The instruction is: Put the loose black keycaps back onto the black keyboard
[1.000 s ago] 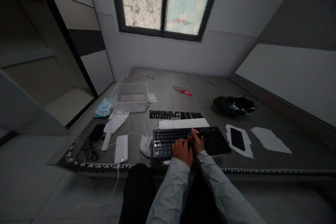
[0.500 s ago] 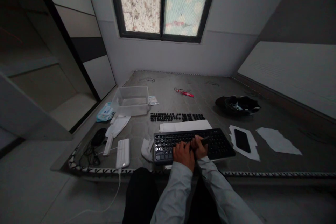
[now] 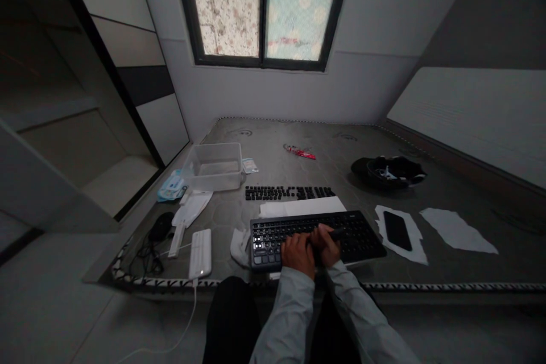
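A black keyboard [image 3: 267, 239] lies across the front of the mattress. Many of its keycaps are off, though larger keys stay at its lower left. My left hand [image 3: 297, 253] is over the front middle of the keyboard, its bent fingers gripping it from above. Close beside it, my right hand [image 3: 326, 247] is closed round a dark pen-like tool [image 3: 336, 234], whose end sticks out to the right. The tool's working tip is hidden between my hands. Behind the keyboard, loose black keycaps [image 3: 268, 193] are laid out in rows, with white paper [image 3: 302, 206] in between.
At left are a clear plastic box [image 3: 213, 176], a blue packet [image 3: 170, 186], a dark mouse with cable [image 3: 161, 227] and a white power bank [image 3: 200, 253]. Crumpled tissue [image 3: 240, 247] lies beside the keyboard. To the right are a phone [image 3: 397, 231] on paper and a black cap [image 3: 388, 172].
My right hand has turned slightly, and the tool's outer end sits a little lower and further right. My left hand stays on the keyboard. The whole view has shifted slightly.
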The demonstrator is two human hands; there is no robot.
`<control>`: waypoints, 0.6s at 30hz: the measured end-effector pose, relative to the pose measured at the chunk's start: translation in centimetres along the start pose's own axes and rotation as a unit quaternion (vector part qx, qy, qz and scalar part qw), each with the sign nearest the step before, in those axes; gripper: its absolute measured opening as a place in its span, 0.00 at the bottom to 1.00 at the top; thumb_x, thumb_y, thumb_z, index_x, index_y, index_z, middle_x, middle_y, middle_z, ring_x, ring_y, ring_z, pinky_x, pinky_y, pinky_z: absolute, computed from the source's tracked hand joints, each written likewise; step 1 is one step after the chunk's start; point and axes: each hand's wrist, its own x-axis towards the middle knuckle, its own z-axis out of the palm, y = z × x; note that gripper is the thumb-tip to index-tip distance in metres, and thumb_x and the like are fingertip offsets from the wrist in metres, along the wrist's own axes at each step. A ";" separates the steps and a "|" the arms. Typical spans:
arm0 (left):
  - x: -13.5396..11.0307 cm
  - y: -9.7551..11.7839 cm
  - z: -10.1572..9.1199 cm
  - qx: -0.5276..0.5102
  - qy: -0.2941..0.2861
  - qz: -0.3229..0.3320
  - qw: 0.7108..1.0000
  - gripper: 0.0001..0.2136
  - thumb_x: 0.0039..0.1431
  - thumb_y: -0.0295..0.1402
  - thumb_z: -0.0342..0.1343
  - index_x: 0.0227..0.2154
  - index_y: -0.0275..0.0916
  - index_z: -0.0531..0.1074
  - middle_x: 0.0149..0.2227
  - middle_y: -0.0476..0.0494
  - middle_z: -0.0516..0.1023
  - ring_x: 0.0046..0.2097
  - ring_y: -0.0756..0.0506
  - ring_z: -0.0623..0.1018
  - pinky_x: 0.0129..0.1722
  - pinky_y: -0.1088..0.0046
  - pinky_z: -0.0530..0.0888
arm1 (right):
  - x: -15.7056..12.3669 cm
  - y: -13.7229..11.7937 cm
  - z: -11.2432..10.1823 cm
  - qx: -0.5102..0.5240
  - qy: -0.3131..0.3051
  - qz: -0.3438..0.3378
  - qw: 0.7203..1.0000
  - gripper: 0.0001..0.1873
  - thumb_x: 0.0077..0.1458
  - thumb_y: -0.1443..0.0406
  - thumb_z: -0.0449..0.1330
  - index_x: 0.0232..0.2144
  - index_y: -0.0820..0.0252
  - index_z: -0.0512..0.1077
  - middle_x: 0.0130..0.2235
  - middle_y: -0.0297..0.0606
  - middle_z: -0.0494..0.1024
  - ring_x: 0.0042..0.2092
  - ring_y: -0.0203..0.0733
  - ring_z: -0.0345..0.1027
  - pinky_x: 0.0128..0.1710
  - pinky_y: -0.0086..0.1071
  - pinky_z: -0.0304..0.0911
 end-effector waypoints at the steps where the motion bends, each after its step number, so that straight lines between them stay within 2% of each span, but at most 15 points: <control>1: 0.0 -0.1 0.0 -0.007 0.003 0.001 1.000 0.10 0.55 0.28 0.56 0.39 0.47 0.72 0.41 0.50 0.77 0.44 0.44 0.72 0.43 0.65 0.64 | 0.1 -0.2 0.1 0.025 -0.009 0.006 1.000 0.25 0.53 0.54 0.61 0.13 0.57 0.56 0.14 0.25 0.51 0.18 0.30 0.42 0.19 0.30 0.42; 5: 0.2 -0.3 0.1 -0.017 0.004 0.004 1.000 0.07 0.58 0.28 0.55 0.36 0.48 0.73 0.37 0.52 0.78 0.41 0.45 0.73 0.41 0.67 0.64 | 0.3 -1.3 0.4 0.105 -0.014 0.015 0.994 0.24 0.54 0.56 0.59 0.14 0.57 0.54 0.13 0.24 0.49 0.16 0.30 0.40 0.17 0.29 0.42; 8: 0.3 -0.4 0.1 -0.034 0.005 0.007 0.999 0.04 0.59 0.31 0.56 0.35 0.47 0.74 0.34 0.53 0.79 0.39 0.45 0.74 0.39 0.68 0.64 | 0.3 -2.3 0.7 0.142 0.015 0.023 0.990 0.23 0.56 0.57 0.56 0.15 0.57 0.52 0.13 0.24 0.48 0.16 0.31 0.38 0.18 0.29 0.43; 12: 0.4 -0.5 -0.1 -0.077 0.031 0.015 0.996 0.05 0.59 0.31 0.56 0.36 0.48 0.75 0.36 0.52 0.79 0.40 0.46 0.75 0.39 0.69 0.66 | 0.1 -3.5 0.7 0.150 0.054 0.017 0.987 0.22 0.58 0.58 0.52 0.17 0.56 0.50 0.13 0.24 0.47 0.16 0.31 0.37 0.19 0.29 0.45; 15: 0.4 -0.6 -0.4 -0.130 0.056 0.025 0.990 0.07 0.61 0.30 0.53 0.37 0.46 0.76 0.37 0.49 0.79 0.41 0.46 0.75 0.42 0.69 0.68 | 0.0 -4.0 0.3 0.077 0.079 -0.010 0.994 0.23 0.58 0.56 0.53 0.17 0.56 0.50 0.13 0.23 0.46 0.16 0.31 0.38 0.18 0.28 0.44; 18: 0.6 -0.4 -1.3 -0.216 0.081 0.016 0.973 0.07 0.61 0.32 0.53 0.36 0.43 0.76 0.37 0.47 0.79 0.41 0.47 0.76 0.42 0.70 0.71 | -0.1 -4.7 -0.3 -0.119 0.086 -0.026 0.989 0.22 0.57 0.53 0.55 0.17 0.56 0.56 0.15 0.25 0.54 0.18 0.32 0.48 0.19 0.28 0.48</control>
